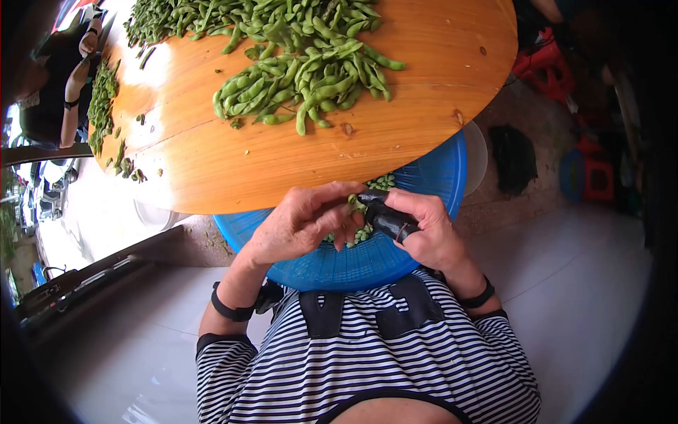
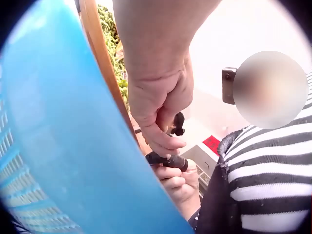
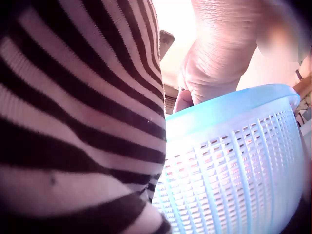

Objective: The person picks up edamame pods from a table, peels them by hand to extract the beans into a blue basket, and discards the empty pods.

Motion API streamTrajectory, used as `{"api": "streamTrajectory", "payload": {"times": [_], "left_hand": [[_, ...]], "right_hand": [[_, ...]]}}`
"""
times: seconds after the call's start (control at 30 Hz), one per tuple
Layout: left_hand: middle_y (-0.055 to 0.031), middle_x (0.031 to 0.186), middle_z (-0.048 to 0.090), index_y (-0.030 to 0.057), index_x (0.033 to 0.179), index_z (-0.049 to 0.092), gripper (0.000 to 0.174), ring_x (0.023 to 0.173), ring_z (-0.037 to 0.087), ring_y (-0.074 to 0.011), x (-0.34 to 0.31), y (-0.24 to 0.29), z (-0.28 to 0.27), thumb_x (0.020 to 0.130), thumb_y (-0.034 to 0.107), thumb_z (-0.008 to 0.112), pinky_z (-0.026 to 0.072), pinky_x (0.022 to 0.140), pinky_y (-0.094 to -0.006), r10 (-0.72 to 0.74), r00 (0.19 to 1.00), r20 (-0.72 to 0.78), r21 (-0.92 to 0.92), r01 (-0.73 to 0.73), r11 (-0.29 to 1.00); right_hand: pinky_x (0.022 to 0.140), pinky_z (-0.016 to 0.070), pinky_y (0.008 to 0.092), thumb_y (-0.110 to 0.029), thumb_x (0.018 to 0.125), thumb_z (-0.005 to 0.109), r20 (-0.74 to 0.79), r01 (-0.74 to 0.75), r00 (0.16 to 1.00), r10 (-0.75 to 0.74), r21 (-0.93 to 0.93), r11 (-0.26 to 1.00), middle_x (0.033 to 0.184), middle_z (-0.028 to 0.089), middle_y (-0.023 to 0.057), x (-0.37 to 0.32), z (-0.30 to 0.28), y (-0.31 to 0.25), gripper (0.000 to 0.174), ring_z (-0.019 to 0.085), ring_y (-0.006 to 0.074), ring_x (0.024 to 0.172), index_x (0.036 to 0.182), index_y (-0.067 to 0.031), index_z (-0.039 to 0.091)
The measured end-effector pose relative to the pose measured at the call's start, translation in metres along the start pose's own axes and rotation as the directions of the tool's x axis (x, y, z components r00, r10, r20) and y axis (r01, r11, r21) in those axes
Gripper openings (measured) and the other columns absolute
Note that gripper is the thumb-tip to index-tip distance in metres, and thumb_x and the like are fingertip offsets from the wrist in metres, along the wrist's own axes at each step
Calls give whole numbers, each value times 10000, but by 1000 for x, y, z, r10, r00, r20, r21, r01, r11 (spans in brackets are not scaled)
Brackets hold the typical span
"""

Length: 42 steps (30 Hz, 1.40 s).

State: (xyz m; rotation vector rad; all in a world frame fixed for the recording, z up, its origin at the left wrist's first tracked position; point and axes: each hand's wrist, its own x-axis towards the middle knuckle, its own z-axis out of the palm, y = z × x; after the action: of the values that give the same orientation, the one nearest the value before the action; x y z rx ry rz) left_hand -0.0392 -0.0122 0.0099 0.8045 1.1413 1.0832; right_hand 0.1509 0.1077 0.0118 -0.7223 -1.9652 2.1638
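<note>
A green pod (image 1: 356, 204) is pinched by the left hand (image 1: 300, 222) and the right hand's (image 1: 429, 230) black-sheathed fingers above shelled beans (image 1: 360, 235) in a ribbed blue plastic basket (image 1: 328, 270), near the curved edge of a glossy wooden table (image 1: 275, 169).

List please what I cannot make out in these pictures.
Head view: most of the green piece, covered by the left hand and right hand.
Head view: far end of the pod pile, cut by the top edge.
Right wrist view: the right fingertips, behind the basket.
Left wrist view: the basket's contents, hidden by its wall.
</note>
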Motion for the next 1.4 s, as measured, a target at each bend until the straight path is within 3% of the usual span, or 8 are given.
{"api": "streamTrajectory", "payload": {"times": [0.03,0.17,0.5,0.63,0.7,0.8,1.1,1.4], "left_hand": [[-65,785,615,-60,1306,488,398,626,568,-128,1,-2,3,998,189,519,489,592,-248,1,1000,-2,0,-1,1000],[32,689,478,-31,1273,539,354,581,394,-31,7,-15,23,961,52,396,344,524,-181,90,978,-189,-108,-112,988],[-52,820,567,-29,1293,541,480,605,398,-85,16,-12,29,830,-9,417,345,535,-209,-118,977,-176,-611,-14,791],[-48,831,575,-30,1290,540,446,613,433,-90,18,-16,31,863,3,417,377,547,-213,-73,986,-153,-622,-39,782],[-44,828,581,-26,1283,544,420,625,472,-95,17,-9,38,889,12,404,410,561,-221,-46,966,-254,-350,-47,935],[-37,812,577,-20,1269,557,402,634,496,-96,14,-19,37,902,15,396,429,576,-222,52,955,-291,-262,-133,956],[-10,706,470,-32,1241,574,471,602,370,-71,20,-10,35,820,-16,363,329,546,-212,-131,960,-246,-511,-13,860],[1,742,477,-45,1246,564,423,618,387,-68,20,-21,33,859,-10,396,351,561,-223,-33,980,-197,-505,-73,860]], "right_hand": [[613,419,267,103,654,490,-67,173,978,-199,-280,944,753,533,74,0,5,2,387,533,164,698,1005,41,639],[617,434,300,134,615,505,-180,238,915,-362,-482,843,802,501,113,-1,16,0,399,537,229,702,995,63,606],[624,437,283,146,605,509,-199,194,938,-282,-373,907,810,501,115,1,6,-3,415,535,234,701,1001,72,605],[627,451,298,143,609,536,-205,226,918,-339,-432,873,827,504,118,-2,7,-2,422,550,252,711,1018,64,601],[634,469,324,132,614,572,-197,228,904,-379,-527,819,854,508,121,-3,10,-2,433,565,275,727,1038,51,601],[637,478,344,125,613,592,-180,230,901,-395,-573,787,867,506,123,-4,11,-4,437,572,285,737,1041,40,605],[628,476,349,132,598,585,-177,224,913,-367,-534,815,866,492,125,-5,9,-4,452,562,288,730,1038,32,612],[612,467,365,133,602,591,-172,223,907,-385,-579,784,876,499,128,-7,12,-7,457,563,293,718,1047,30,607]]}}
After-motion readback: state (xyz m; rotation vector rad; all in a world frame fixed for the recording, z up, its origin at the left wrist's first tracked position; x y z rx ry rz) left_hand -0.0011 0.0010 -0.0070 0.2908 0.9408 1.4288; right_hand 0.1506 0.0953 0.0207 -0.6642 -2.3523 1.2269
